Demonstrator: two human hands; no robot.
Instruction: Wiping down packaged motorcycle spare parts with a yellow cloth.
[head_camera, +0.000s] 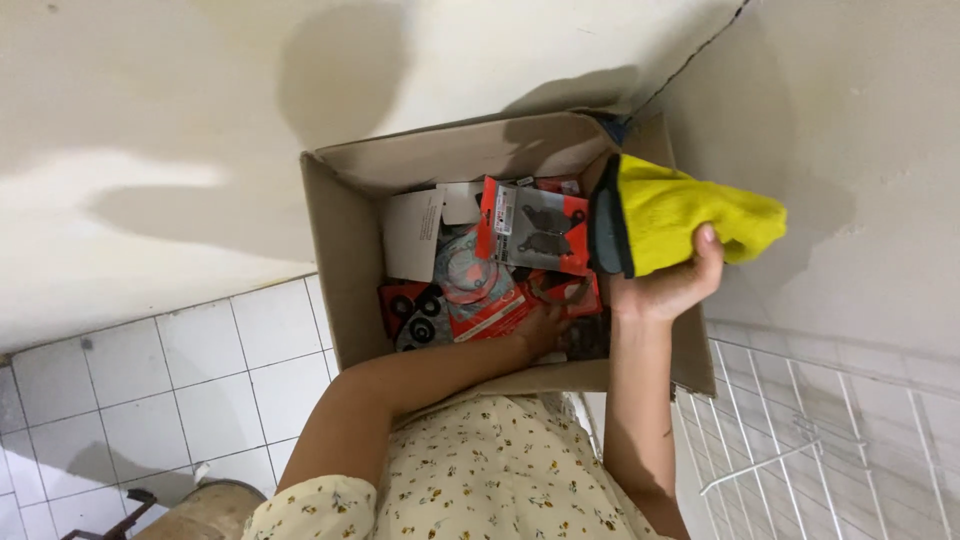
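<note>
An open cardboard box (332, 240) holds red blister packs and other packaged parts. One red pack with dark metal pieces (532, 228) stands upright near the top, a round gasket pack (468, 285) lies below it, and white cards (415, 232) sit to the left. My left hand (545, 326) reaches inside and rests among the red packs; its fingers are partly hidden. Over the box's right wall, my right hand (668, 286) grips a yellow cloth with a dark grey edge (690, 212).
White tiles (150, 380) lie to the left of the box. A white wire rack (820, 430) stands at the lower right. A round brownish object (205, 510) is at the bottom left. Plain beige wall surfaces lie behind the box.
</note>
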